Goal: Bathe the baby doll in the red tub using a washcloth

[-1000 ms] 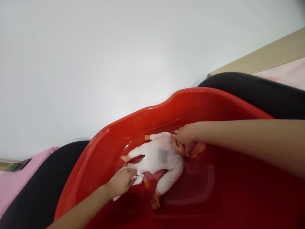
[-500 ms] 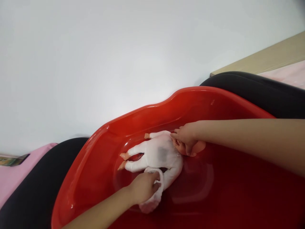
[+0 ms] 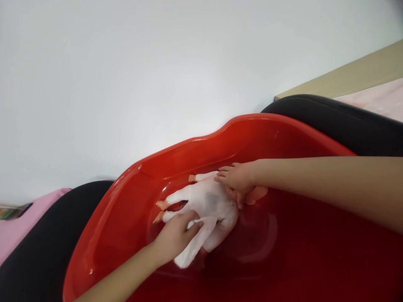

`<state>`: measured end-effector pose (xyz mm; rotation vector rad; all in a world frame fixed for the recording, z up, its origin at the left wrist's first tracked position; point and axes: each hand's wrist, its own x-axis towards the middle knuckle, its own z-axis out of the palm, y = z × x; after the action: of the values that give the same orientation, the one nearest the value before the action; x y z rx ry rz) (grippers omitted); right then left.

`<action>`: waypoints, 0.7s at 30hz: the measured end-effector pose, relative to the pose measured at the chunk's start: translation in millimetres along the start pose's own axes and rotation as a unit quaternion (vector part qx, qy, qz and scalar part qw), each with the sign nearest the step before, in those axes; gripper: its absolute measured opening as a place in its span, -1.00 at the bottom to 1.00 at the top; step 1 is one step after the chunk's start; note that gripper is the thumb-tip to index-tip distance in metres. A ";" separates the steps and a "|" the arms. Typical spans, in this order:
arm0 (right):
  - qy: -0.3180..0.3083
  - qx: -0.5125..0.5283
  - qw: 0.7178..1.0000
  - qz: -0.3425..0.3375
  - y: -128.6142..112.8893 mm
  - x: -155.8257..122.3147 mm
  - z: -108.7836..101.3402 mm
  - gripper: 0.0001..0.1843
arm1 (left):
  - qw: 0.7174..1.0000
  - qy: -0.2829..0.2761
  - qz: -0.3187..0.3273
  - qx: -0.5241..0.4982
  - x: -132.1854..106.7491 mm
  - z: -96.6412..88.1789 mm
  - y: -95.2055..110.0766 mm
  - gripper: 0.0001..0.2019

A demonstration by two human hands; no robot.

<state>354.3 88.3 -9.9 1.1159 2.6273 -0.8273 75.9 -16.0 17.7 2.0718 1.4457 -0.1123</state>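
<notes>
A baby doll (image 3: 209, 205) in a white sleepsuit lies in shallow water in a red plastic tub (image 3: 189, 157), its bare feet toward the left. My right hand (image 3: 236, 178) rests across the doll's neck and upper chest, mostly hiding its head. My left hand (image 3: 176, 237) presses a wet white cloth (image 3: 192, 247) onto the doll's lower body. A strip of that cloth trails out below my fingers, and one of the doll's arms lies mostly hidden beneath it.
Black padded shapes (image 3: 340, 126) flank the tub on both sides. A pale grey-white surface (image 3: 157, 71) fills the upper view. A beige board (image 3: 343, 75) and pink fabric (image 3: 378, 100) show at upper right, with more pink fabric (image 3: 28, 222) at left.
My left hand has moved left along the doll's body, and the cloth now lies stretched over it. My right hand has slid slightly left onto the doll's chest.
</notes>
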 end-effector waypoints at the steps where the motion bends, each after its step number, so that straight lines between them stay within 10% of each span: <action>1: 0.018 0.002 0.999 -0.036 -13.9 -4.6 -6.3 0.29 | 0.999 0.030 0.002 -0.043 4.1 -3.6 14.2 -0.70; 4: 0.035 0.076 0.991 -0.109 -55.3 -21.3 -25.6 -0.02 | 0.977 0.120 0.030 -0.176 16.4 -10.2 42.6 -0.69; 8: 0.009 0.114 0.993 -0.041 -79.3 -33.2 -44.1 -0.59 | 0.935 0.221 0.008 -0.277 32.3 -2.1 42.4 -0.63; 15: 0.201 -0.021 0.977 0.065 -42.7 -12.0 -43.9 -0.77 | 0.990 0.094 0.087 0.051 37.7 64.7 5.0 -0.27; 21: 0.230 -0.050 0.965 0.116 -33.0 -8.3 -40.5 -0.82 | 0.940 0.037 0.118 0.317 40.6 95.0 -9.2 -0.09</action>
<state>339.2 86.9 40.9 1.7203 2.7620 -0.4188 109.1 -29.5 -79.6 2.7793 1.2960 -0.4598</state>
